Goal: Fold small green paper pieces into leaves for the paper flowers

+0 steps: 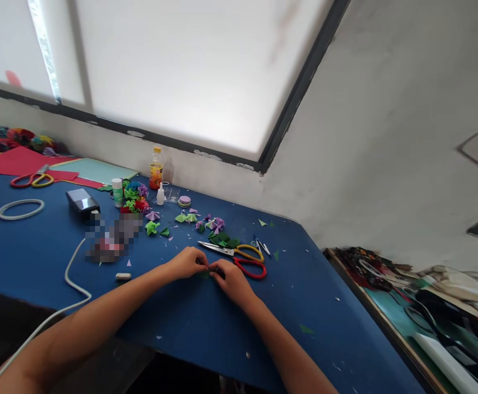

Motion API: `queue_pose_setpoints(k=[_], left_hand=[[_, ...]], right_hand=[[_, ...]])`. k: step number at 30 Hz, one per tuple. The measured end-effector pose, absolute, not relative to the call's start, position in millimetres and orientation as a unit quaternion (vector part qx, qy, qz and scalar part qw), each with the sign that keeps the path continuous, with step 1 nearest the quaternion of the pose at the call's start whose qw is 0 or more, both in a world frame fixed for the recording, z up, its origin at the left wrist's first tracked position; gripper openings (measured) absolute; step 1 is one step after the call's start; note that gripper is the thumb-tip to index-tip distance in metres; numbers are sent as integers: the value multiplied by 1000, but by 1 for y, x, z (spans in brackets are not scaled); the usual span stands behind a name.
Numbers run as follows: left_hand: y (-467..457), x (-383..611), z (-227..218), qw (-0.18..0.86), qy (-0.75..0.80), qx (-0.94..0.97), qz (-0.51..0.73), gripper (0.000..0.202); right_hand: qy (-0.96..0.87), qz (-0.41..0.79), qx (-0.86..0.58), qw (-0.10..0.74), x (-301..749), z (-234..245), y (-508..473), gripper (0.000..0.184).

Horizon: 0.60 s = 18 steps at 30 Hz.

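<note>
Both hands meet on the blue surface (206,323), left hand (187,262) and right hand (231,280) with fingertips pinched together on a tiny green paper piece (207,273); it's mostly hidden, can't tell its shape; just right of the right hand lie scissors (239,257) with red and yellow handles, blades pointing left; beyond those, dark green scraps (222,239) and little purple folded flowers (215,223); farther left, a colourful paper bunch (135,198), a small glue bottle (161,195), an orange drink bottle (156,168); white cable (73,276) trails near left.
</note>
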State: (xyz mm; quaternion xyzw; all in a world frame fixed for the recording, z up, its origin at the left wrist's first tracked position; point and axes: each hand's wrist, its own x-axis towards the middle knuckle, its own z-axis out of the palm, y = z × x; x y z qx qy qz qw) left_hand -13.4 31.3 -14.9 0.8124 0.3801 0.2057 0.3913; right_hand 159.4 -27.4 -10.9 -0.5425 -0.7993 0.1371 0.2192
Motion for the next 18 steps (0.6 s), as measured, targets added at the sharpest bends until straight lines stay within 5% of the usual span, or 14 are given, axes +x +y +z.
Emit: queue_pose_setpoints(k=[18], left_hand=[[34, -20, -2, 243, 359, 894, 115, 21]], right_hand=[[-807, 64, -559, 179, 155, -11, -29, 15]])
